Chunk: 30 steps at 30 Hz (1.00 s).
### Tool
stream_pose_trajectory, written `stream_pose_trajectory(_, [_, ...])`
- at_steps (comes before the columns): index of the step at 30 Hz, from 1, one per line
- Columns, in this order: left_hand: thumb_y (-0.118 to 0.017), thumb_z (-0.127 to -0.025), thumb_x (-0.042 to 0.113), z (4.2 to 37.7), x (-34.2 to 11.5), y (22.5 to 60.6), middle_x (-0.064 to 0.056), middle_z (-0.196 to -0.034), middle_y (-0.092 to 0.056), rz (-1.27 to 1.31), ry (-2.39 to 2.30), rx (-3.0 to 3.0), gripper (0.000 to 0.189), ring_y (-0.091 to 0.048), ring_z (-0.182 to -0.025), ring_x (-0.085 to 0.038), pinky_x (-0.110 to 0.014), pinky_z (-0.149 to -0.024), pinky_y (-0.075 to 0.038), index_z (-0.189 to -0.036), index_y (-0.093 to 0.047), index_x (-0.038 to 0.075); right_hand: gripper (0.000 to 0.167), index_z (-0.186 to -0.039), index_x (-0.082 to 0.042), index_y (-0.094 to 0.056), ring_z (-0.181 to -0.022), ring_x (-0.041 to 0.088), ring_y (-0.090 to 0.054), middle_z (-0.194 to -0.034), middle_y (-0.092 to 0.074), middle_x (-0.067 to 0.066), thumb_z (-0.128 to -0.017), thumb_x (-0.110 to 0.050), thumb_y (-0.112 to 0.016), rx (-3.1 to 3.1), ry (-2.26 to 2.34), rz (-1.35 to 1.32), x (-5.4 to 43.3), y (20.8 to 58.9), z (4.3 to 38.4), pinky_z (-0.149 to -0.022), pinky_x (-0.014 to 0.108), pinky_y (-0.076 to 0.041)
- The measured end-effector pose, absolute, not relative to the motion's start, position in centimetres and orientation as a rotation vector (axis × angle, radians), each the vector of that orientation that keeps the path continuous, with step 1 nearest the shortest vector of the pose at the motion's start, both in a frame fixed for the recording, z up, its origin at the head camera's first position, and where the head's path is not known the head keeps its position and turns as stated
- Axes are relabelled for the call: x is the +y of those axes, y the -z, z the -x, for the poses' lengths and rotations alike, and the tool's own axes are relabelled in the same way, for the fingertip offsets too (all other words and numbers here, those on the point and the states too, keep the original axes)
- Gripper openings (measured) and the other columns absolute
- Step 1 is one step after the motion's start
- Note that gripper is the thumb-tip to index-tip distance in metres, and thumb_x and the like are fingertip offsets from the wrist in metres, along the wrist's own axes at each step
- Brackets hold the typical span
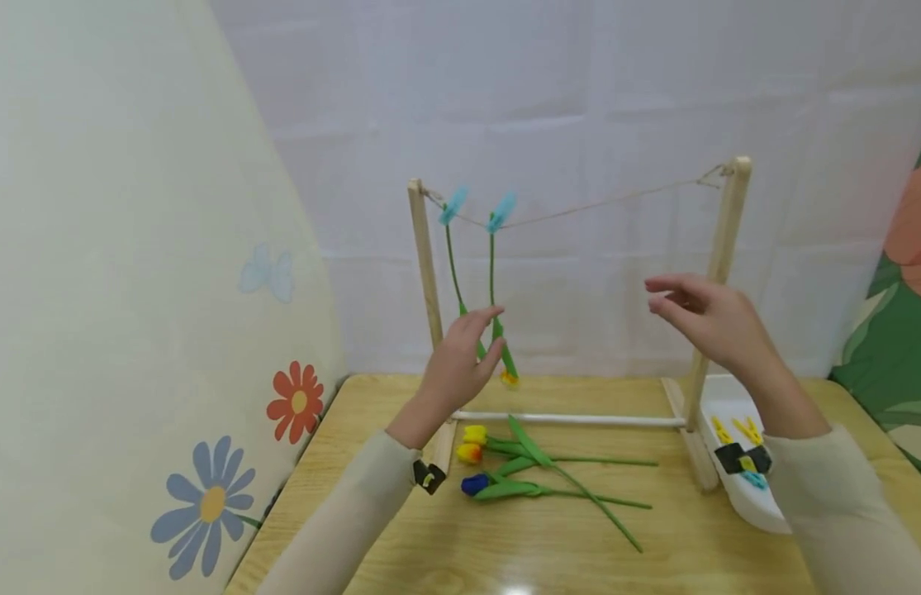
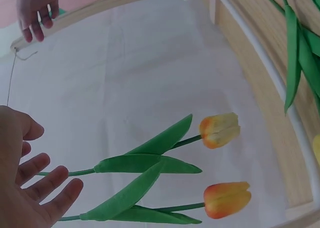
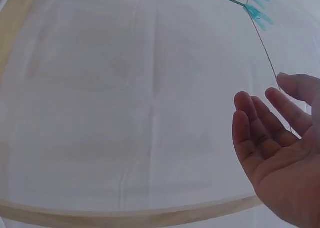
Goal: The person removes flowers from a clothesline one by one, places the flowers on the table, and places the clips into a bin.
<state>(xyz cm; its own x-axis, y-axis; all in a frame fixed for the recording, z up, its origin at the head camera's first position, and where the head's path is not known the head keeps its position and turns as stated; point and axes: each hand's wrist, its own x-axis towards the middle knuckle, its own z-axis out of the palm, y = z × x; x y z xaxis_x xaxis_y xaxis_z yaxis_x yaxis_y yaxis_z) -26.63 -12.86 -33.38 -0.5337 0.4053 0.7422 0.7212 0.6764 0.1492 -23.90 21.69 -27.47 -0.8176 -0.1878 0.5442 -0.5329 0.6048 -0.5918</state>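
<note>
Two artificial tulips hang heads down from a string [image 1: 609, 201], each stem clipped by a blue clothespin [image 1: 502, 211]. The left wrist view shows their orange-yellow heads, one tulip bloom [image 2: 227, 200] below the other [image 2: 220, 130]. My left hand [image 1: 460, 364] is beside the hanging stems, fingers spread and loosely bent, holding nothing; in the head view it covers part of the leaves. Before the right wooden post my right hand [image 1: 716, 322] is raised with nothing in it, its fingers relaxed [image 3: 280, 148].
Several tulips, two yellow-headed [image 1: 471, 453] and one blue [image 1: 475, 485], lie on the wooden table [image 1: 430, 554]. A wooden frame [image 1: 730, 215] with a white crossbar [image 1: 572, 420] carries the string. At right, a white tray [image 1: 750, 506] holds yellow clothespins [image 1: 720, 430] and blue ones.
</note>
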Motion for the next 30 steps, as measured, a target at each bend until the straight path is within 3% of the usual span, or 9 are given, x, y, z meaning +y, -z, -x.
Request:
stream_pose_trajectory(9, [-0.067,-0.093,0.001,27.7,-12.4,32.0,-0.022,-0.13,-0.061,0.737,0.897,-2.128,0.046,-0.063,-0.113,-0.035,-0.043,-0.085,-0.061,-0.136,-0.054,-0.003,0.032,-0.13,-0.004,-0.066,-0.092,0.005,-0.067,-0.117,-0.071,0.011,-0.101,-0.019,-0.063,-2.322,-1.375,-0.558,20.0,25.6,25.1,-0.08,0.012,-0.052])
stream_pose_trajectory(13, [-0.067,-0.092,0.001,28.1,-12.2,31.4,-0.022,-0.134,-0.058,0.707,0.966,-2.105,0.049,-0.063,-0.114,-0.036,-0.043,-0.085,-0.061,-0.139,-0.051,-0.004,0.034,-0.131,-0.003,-0.065,-0.09,0.003,-0.067,-0.115,-0.071,0.009,-0.1,-0.016,-0.064,-2.276,-1.4,-0.586,19.2,25.1,25.5,-0.079,0.012,-0.052])
stream_pose_trajectory(21, [-0.067,-0.092,0.002,28.8,-11.7,30.5,-0.019,-0.137,-0.057,0.604,1.095,-2.101,0.053,-0.063,-0.116,-0.034,-0.044,-0.087,-0.06,-0.141,-0.049,-0.003,0.039,-0.136,-0.003,-0.062,-0.09,-0.002,-0.065,-0.128,-0.066,0.015,-0.099,-0.014,-0.066,-2.226,-1.44,-0.624,17.3,23.5,26.4,-0.079,0.012,-0.052])
stream_pose_trajectory(30, [-0.067,-0.094,0.006,29.3,-11.1,29.8,-0.015,-0.142,-0.057,0.558,1.204,-2.127,0.054,-0.063,-0.12,-0.031,-0.043,-0.092,-0.059,-0.145,-0.048,0.0,0.039,-0.138,-0.005,-0.06,-0.096,0.008,-0.067,-0.131,-0.065,0.01,-0.1,-0.015,-0.064,-2.184,-1.573,-0.655,15.4,22.1,27.3,-0.086,0.018,-0.054])
